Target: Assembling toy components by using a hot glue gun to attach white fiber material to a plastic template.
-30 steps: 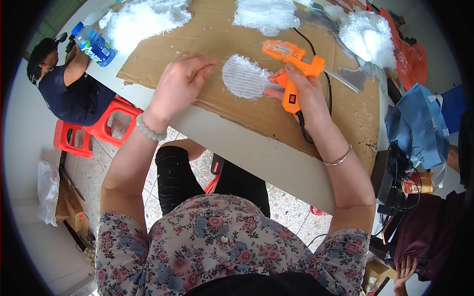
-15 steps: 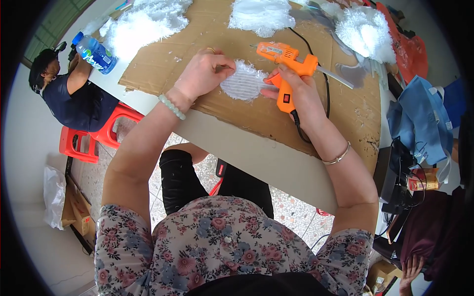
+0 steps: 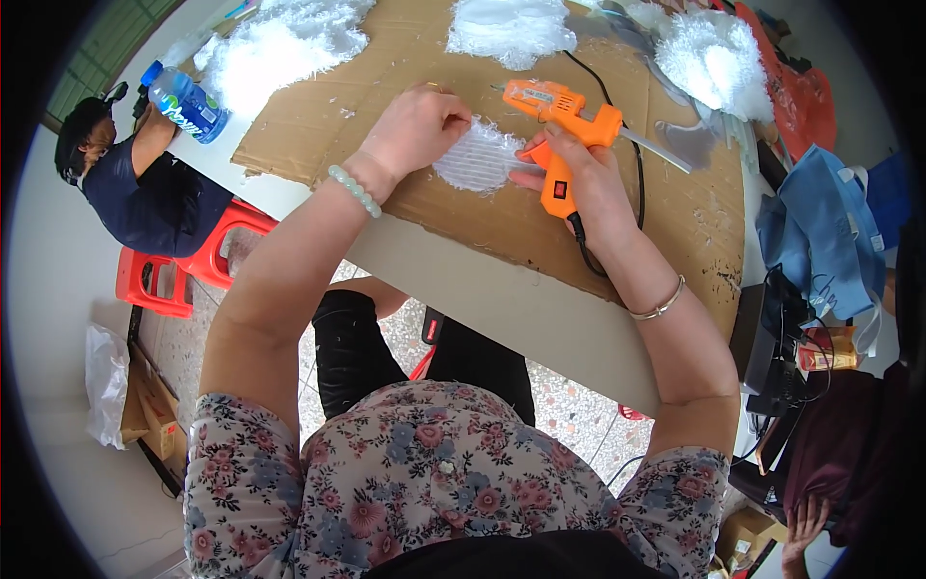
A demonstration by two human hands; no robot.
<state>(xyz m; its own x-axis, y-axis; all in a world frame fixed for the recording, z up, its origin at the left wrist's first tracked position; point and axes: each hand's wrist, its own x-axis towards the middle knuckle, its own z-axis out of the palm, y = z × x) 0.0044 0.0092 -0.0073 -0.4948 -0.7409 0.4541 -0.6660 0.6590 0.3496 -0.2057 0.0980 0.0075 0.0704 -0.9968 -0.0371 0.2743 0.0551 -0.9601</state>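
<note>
My right hand (image 3: 588,183) grips an orange glue gun (image 3: 558,179) by its handle, its nozzle pointing left and a clear glue stick out of its back. A white oval fringed piece (image 3: 478,161), ribbed across its face, is between my two hands over the cardboard. Its right edge meets the fingertips of my right hand. At its upper left edge is my left hand (image 3: 413,133), closed, with thumb and fingers curled together; what they hold, if anything, is hidden. The glue gun's black cord (image 3: 590,259) hangs from the handle.
Brown cardboard (image 3: 386,82) covers much of the white table. Fluffy white heaps (image 3: 289,48) lie at the far left, far middle and far right. A blue-labelled bottle (image 3: 188,106) stands left, near another person (image 3: 159,193). A blue bag (image 3: 820,232) is at right.
My left hand has shifted slightly up and right along the fringed piece's edge, its fingers curling more. My right hand and the glue gun have barely moved.
</note>
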